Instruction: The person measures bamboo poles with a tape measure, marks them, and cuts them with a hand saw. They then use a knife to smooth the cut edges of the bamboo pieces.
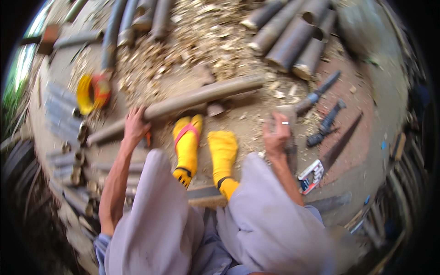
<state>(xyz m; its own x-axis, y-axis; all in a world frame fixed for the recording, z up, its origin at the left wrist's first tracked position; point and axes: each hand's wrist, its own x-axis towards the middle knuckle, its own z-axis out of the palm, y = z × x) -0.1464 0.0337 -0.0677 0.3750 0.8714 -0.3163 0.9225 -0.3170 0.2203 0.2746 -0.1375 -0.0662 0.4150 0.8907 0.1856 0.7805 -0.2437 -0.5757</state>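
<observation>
A long brown bamboo pole (201,95) lies across the ground in front of my feet, which wear yellow socks. My left hand (135,126) rests on the pole near its left part, fingers curled over it. My right hand (276,135), with a ring on one finger, grips a tool whose dark handle (316,96) points up and to the right; the picture is blurred, so its blade end cannot be made out.
Wood chips (206,41) cover the ground beyond the pole. Cut bamboo sections (293,41) lie stacked at the top right and bamboo poles (133,23) at the top left. A saw (332,121) lies to the right, a yellow and red roll (91,91) to the left. Short bamboo pieces (68,160) pile at the left.
</observation>
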